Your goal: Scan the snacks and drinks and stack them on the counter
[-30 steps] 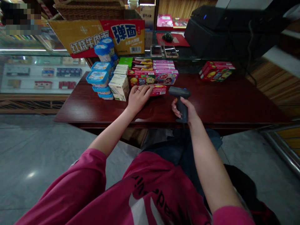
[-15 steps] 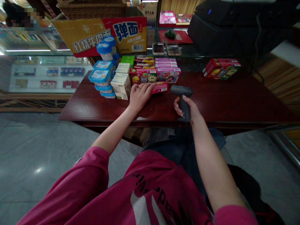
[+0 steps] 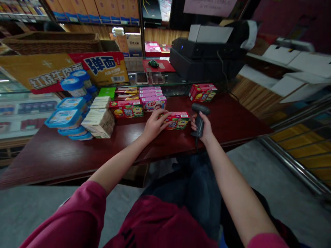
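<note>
My left hand [image 3: 154,124] is closed round the left end of a red snack box [image 3: 178,121], which sits on the brown counter [image 3: 129,144]. Its fingers cover part of the top and front. In my right hand [image 3: 204,126] is a dark barcode scanner [image 3: 200,119], held upright by its handle just right of that box, its cable hanging down. Behind my left hand stand another red box [image 3: 126,108] and a stack of pink boxes [image 3: 154,102]. More red boxes [image 3: 203,92] stand apart at the back right.
Cream-coloured packs [image 3: 99,124] and blue-lidded tubs [image 3: 68,115] are stacked on the left. A cardboard carton [image 3: 108,70] and a wicker basket [image 3: 51,43] stand behind them. Two phone-like devices [image 3: 142,78] rest on the glass ledge near a black machine [image 3: 204,58].
My left hand has moved the red box rightward, away from the stacked goods and nearer the scanner. The scanner stays in my right hand. My view has swung right and up.
</note>
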Demonstrator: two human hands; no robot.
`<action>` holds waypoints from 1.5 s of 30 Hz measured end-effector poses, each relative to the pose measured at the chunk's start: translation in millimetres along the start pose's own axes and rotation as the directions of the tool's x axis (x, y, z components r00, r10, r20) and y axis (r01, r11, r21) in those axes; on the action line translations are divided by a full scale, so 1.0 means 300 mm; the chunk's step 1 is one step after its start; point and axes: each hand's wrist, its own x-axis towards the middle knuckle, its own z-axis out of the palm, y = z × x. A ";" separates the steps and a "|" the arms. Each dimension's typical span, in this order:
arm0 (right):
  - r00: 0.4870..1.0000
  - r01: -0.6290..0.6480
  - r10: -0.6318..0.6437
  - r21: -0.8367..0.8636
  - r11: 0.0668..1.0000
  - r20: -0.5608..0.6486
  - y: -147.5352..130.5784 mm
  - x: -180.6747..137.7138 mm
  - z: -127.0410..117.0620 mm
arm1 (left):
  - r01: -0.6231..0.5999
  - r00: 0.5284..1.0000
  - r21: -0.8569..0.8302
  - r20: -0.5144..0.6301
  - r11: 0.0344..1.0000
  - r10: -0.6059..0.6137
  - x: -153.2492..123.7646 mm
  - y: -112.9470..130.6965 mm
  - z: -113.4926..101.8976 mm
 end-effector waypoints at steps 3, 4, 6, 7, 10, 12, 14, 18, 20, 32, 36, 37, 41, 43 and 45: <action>0.993 0.080 -0.077 0.038 0.996 -0.092 -0.066 0.049 -0.098 | 0.011 0.998 -0.041 0.070 0.999 -0.008 0.092 0.017 0.134; 0.988 0.104 -0.098 0.047 0.993 -0.115 -0.086 0.066 -0.129 | 0.009 0.994 -0.048 0.105 0.999 -0.003 0.120 0.022 0.176; 0.979 0.141 -0.130 0.062 0.988 -0.155 -0.123 0.099 -0.188 | -0.019 0.983 -0.066 0.180 0.998 0.031 0.172 0.029 0.257; 0.974 0.159 -0.144 0.074 0.985 -0.175 -0.140 0.115 -0.216 | -0.038 0.976 -0.079 0.210 0.996 0.054 0.195 0.031 0.296; 0.949 0.224 -0.189 0.119 0.967 -0.251 -0.186 0.158 -0.295 | -0.043 0.966 -0.117 0.249 0.992 0.071 0.264 0.033 0.408; 0.932 0.266 -0.218 0.140 0.954 -0.292 -0.214 0.182 -0.344 | -0.015 0.966 -0.116 0.253 0.993 0.045 0.310 0.037 0.478; 0.921 0.292 -0.236 0.148 0.945 -0.308 -0.240 0.200 -0.387 | 0.008 0.970 -0.087 0.245 0.996 0.013 0.354 0.045 0.544; 0.923 0.295 -0.246 0.135 0.946 -0.296 -0.277 0.226 -0.442 | 0.027 0.975 -0.005 0.221 1.000 -0.025 0.434 0.060 0.667; 0.920 0.295 -0.245 0.128 0.947 -0.307 -0.283 0.234 -0.450 | 0.029 0.978 0.012 0.205 0.999 -0.031 0.470 0.060 0.723; 0.946 0.251 -0.226 0.086 0.964 -0.235 -0.276 0.225 -0.429 | 0.167 0.973 0.055 0.155 0.984 -0.173 0.552 0.042 0.832; 0.971 0.199 -0.190 0.053 0.979 -0.141 -0.270 0.166 -0.386 | 0.208 0.968 0.062 0.130 0.976 -0.214 0.532 0.070 0.788; 0.977 0.182 -0.177 0.038 0.983 -0.116 -0.264 0.147 -0.372 | 0.217 0.966 0.061 0.129 0.974 -0.224 0.516 0.077 0.762; 0.996 0.081 -0.084 -0.074 0.994 -0.035 -0.225 0.082 -0.307 | 0.179 0.968 0.069 0.169 0.981 -0.188 0.387 0.099 0.563; 0.999 0.042 -0.043 -0.129 0.991 -0.005 -0.199 0.055 -0.264 | 0.136 0.968 0.099 0.197 0.986 -0.153 0.282 0.100 0.410; 1.000 0.010 -0.007 -0.160 0.987 0.022 -0.168 0.030 -0.210 | 0.131 0.963 0.157 0.213 0.979 -0.164 0.168 0.087 0.238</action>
